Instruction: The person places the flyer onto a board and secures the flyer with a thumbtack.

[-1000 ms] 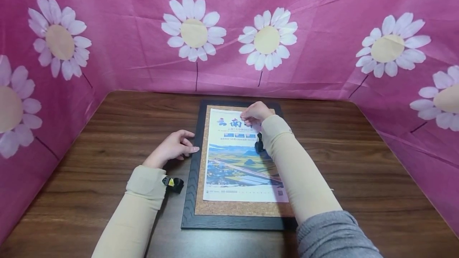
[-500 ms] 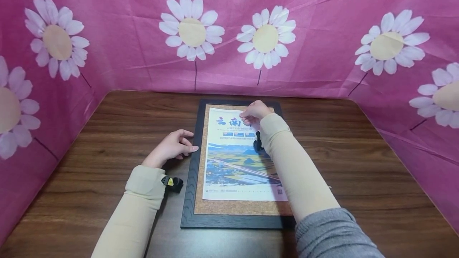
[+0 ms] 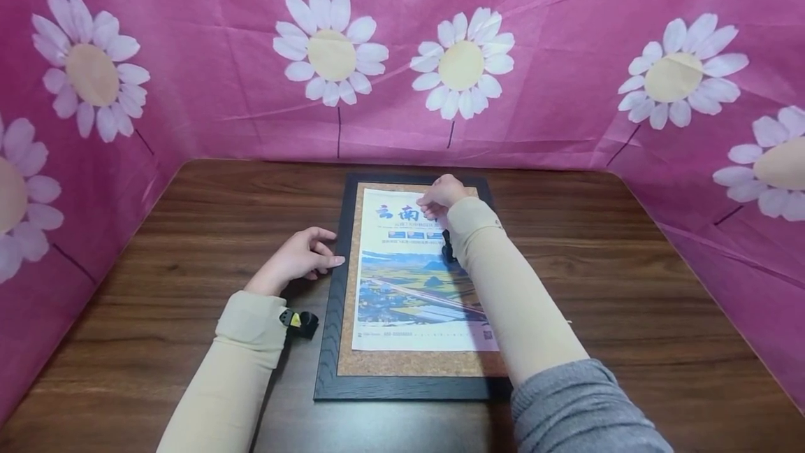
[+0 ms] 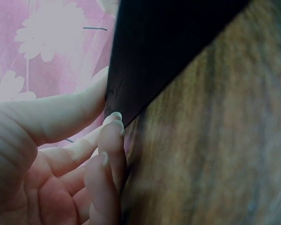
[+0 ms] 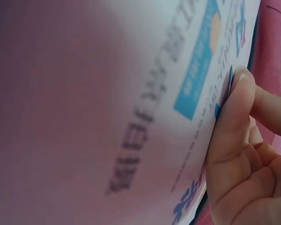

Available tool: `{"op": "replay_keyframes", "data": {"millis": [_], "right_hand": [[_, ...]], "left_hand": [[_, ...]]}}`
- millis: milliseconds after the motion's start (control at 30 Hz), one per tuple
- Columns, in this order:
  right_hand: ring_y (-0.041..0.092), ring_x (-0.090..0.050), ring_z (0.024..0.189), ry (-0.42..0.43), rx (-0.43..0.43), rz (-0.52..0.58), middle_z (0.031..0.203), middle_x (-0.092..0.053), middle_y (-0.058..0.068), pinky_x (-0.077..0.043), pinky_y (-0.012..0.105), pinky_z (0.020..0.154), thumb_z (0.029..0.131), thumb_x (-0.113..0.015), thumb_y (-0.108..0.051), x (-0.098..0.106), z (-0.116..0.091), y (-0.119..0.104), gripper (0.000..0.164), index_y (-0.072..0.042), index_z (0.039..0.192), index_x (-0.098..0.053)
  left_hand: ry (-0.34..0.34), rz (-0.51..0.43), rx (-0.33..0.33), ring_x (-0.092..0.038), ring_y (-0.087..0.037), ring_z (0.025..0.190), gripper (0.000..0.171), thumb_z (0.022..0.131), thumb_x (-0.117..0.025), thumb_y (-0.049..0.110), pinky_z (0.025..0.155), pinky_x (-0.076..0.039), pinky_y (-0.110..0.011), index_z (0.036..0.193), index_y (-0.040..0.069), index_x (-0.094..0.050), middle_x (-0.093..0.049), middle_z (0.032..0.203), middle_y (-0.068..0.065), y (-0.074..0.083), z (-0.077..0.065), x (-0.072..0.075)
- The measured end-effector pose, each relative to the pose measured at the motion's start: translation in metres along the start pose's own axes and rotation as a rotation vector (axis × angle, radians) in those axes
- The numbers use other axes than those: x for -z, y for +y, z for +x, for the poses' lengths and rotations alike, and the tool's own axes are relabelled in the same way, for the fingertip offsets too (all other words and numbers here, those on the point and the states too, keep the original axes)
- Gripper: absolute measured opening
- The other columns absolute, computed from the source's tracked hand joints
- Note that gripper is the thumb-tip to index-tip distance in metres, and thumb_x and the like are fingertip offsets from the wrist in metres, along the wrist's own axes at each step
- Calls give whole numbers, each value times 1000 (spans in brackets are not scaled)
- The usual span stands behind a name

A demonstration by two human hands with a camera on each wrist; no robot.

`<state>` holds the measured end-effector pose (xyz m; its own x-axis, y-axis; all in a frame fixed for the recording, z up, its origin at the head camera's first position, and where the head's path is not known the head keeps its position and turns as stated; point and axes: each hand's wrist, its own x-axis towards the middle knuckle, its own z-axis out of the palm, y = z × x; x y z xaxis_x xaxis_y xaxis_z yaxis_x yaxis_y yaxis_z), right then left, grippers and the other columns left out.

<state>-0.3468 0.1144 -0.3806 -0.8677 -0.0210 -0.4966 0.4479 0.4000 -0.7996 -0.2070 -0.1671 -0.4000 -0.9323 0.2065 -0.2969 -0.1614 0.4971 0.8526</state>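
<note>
A cork board (image 3: 415, 365) with a black wooden frame (image 3: 330, 341) lies on the table. On its cork rests a printed poster (image 3: 415, 285), with blue Chinese lettering at the top and a landscape below. My left hand (image 3: 294, 259) holds the frame's left edge; the left wrist view shows the thumb (image 4: 75, 110) over the rim and curled fingertips against its side. Near the poster's top my right hand (image 3: 443, 196) has thumb and fingers drawn together at the paper. In the right wrist view they hide whatever lies between them, so I cannot tell what they pinch.
The brown wood-grain table (image 3: 604, 264) extends on both sides of the board. A pink curtain (image 3: 534, 131) with large white daisies surrounds it at the back and sides. My right forearm (image 3: 522, 299) covers the poster's right part. A small black camera (image 3: 302, 322) sits at my left wrist.
The head view has shifted slightly, so the board and both hands appear a little further left. Both hands keep their places on the frame and the poster.
</note>
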Motion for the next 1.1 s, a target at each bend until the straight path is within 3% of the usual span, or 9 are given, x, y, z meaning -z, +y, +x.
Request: {"op": "replay_keyframes", "data": {"millis": [133, 433, 667, 733, 900, 1100], "right_hand": [[12, -56, 47, 19, 0, -27, 63, -60, 5, -51, 23, 48, 88, -72, -2, -2, 1, 0, 32, 0, 113, -51], [10, -54, 46, 7, 7, -77, 63, -59, 4, -50, 22, 47, 90, -71, -4, -1, -3, -1, 33, -2, 110, -45], [9, -51, 45, -49, 23, -52, 61, -57, 4, -47, 21, 47, 92, -68, -4, 0, -11, 1, 20, -3, 92, -48], [9, -51, 46, -74, 23, -49, 62, -57, 4, -47, 20, 48, 94, -67, -8, 1, -12, 2, 19, 0, 97, -50], [9, -58, 53, -135, 63, -82, 72, -63, 5, -53, 21, 56, 97, -65, -21, 9, -12, 5, 44, 5, 124, -44], [14, -65, 69, -159, 147, -100, 91, -68, 11, -58, 27, 72, 99, -62, -23, 18, -18, 2, 29, 1, 115, -56]], "left_hand": [[6, 0, -1, -59, -15, 70, 59, 90, -73, 16, 61, -52, -30, 138, -4, -46, -67, 95, -12, 0, 0, 0], [8, 0, 5, -59, -15, 70, 58, 91, -72, 16, 61, -52, -30, 138, -4, -46, -66, 95, -11, 0, 0, -1], [9, -6, 6, -59, -15, 71, 58, 91, -72, 16, 62, -52, -30, 138, -4, -46, -66, 95, -11, 0, 0, -3], [7, -12, 7, -59, -15, 71, 58, 91, -72, 16, 62, -52, -30, 138, -5, -46, -66, 94, -11, -1, -1, -4], [7, -9, 7, -59, -15, 71, 58, 91, -72, 16, 62, -52, -30, 138, -4, -46, -66, 94, -10, -1, -3, -6], [12, 14, -3, -60, -15, 71, 58, 91, -72, 18, 62, -52, -31, 138, -4, -47, -67, 94, -11, 1, -4, -5]]}}
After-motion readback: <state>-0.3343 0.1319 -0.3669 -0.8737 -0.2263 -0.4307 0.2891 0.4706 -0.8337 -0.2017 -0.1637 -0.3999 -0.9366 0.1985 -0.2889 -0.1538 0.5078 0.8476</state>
